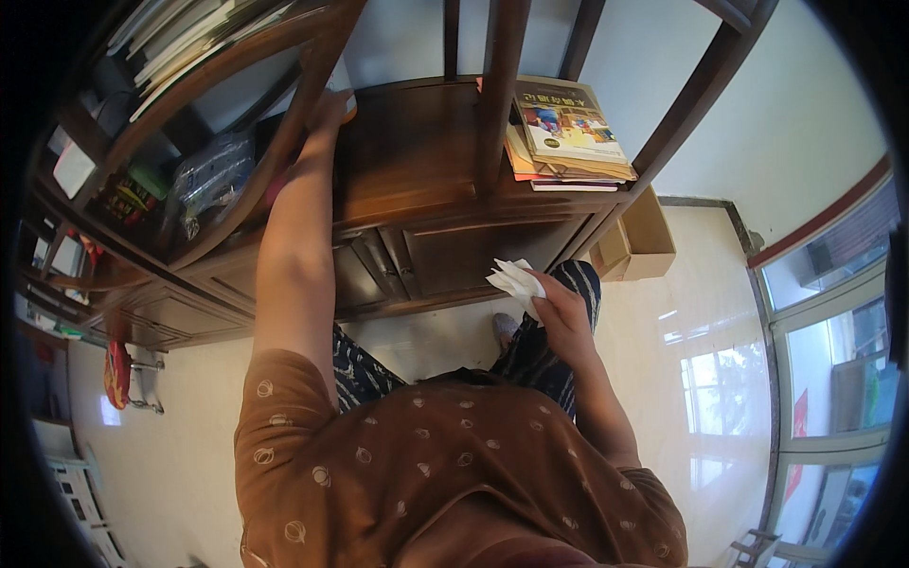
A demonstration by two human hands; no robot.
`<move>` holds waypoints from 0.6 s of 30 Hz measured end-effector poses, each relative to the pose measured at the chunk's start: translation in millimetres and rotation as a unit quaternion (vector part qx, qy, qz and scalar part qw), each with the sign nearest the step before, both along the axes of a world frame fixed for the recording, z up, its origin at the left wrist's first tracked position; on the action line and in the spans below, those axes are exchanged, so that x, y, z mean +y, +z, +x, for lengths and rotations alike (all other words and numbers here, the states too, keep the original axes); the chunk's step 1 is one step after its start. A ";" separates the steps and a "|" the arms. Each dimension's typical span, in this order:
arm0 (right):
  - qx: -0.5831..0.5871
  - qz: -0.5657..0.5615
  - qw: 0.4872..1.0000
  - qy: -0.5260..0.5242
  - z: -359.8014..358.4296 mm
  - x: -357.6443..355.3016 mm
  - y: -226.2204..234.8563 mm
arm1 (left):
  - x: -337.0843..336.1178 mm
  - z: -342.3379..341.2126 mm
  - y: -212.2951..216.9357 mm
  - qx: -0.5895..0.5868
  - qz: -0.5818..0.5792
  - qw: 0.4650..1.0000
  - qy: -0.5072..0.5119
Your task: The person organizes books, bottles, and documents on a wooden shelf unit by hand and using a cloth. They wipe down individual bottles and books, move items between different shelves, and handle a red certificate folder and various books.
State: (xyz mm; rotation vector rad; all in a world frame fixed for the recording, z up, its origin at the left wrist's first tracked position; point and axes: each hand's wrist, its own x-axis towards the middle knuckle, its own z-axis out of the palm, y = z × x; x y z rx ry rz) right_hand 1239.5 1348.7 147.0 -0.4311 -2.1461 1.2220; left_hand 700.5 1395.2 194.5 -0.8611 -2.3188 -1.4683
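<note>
- White tissue (514,282), crumpled into loose folds, right of centre in the frame: I have it clamped in the right hand (561,310), fingers closed on its lower end.
- Over to the left hand (327,112), upper left of centre, arm stretched long: it's right by a white-and-orange item (348,102), but from my end I can't tell whether the fingers are apart, together or clamped on it.
- Dark wooden cabinet (407,170) across the upper half, glossy on top, panelled doors facing me below.
- Clear plastic bag (213,175) at the upper left, seen behind a curved wooden bar, and papers (189,57) stacked above it.
- Stack of books (573,123) at the upper right, lying flat beside a wooden post, the top one with a picture on its cover.
- Open cardboard box (649,237) just right of the cabinet, down on the pale, shiny floor (663,379).
- Lower centre, I've got a brown shirt (445,454) and dark patterned trousers (365,374) filling the view.
</note>
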 end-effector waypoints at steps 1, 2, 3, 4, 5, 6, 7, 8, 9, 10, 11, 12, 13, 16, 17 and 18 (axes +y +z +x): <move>-0.003 -0.006 1.000 -0.006 3.5 1.0 -1.6 | -1.9 -2.1 -4.3 0.006 0.007 1.000 0.001; -0.006 -0.012 1.000 -0.013 5.4 2.0 -2.0 | -4.1 -5.2 -7.6 0.012 0.012 1.000 0.004; -0.008 -0.012 1.000 -0.012 6.1 3.1 -1.3 | -7.9 -9.6 -10.0 0.018 0.015 1.000 0.008; -0.011 -0.015 1.000 -0.012 7.3 3.0 -1.9 | -11.6 -14.5 -12.8 0.026 0.021 0.999 0.012; -0.014 -0.017 1.000 -0.013 8.3 3.0 -2.4 | -14.3 -19.3 -15.3 0.033 0.023 0.999 0.015; -0.014 -0.013 1.000 -0.014 8.6 3.4 -1.9 | -15.8 -23.9 -17.4 0.038 0.027 0.999 0.019; -0.011 -0.011 1.000 -0.018 7.7 2.6 -1.0 | -17.1 -28.0 -16.6 0.045 0.030 0.998 0.022; -0.008 -0.008 1.000 -0.021 6.5 2.1 -0.8 | -17.3 -33.5 -13.5 0.054 0.032 0.998 0.027; -0.003 -0.009 1.000 -0.020 4.9 1.5 -1.2 | -18.6 -39.3 -10.5 0.063 0.034 0.997 0.030; -0.001 -0.009 1.000 -0.018 3.9 1.4 -1.5 | -18.5 -43.6 -8.9 0.071 0.040 0.996 0.032; 0.001 -0.009 1.000 -0.015 2.5 1.3 -1.7 | -15.8 -46.6 -7.8 0.078 0.042 0.995 0.036; 0.003 -0.016 1.000 -0.013 0.7 1.0 -2.0 | -13.2 -48.8 -7.6 0.084 0.044 0.995 0.039; 0.003 -0.024 1.000 -0.011 -0.7 0.4 -3.2 | -14.4 -49.6 -9.9 0.081 0.043 0.995 0.044; 0.003 -0.052 0.999 -0.002 -8.5 -0.7 -2.5 | -15.6 -46.2 -14.3 0.044 0.015 0.998 0.050; 0.004 -0.062 0.998 0.001 -11.8 -0.3 -1.0 | -16.7 -44.3 -11.9 0.033 0.003 0.998 0.050; 0.010 -0.046 0.999 0.005 -15.5 1.6 0.0 | -19.1 -43.2 -8.4 0.022 -0.007 0.998 0.052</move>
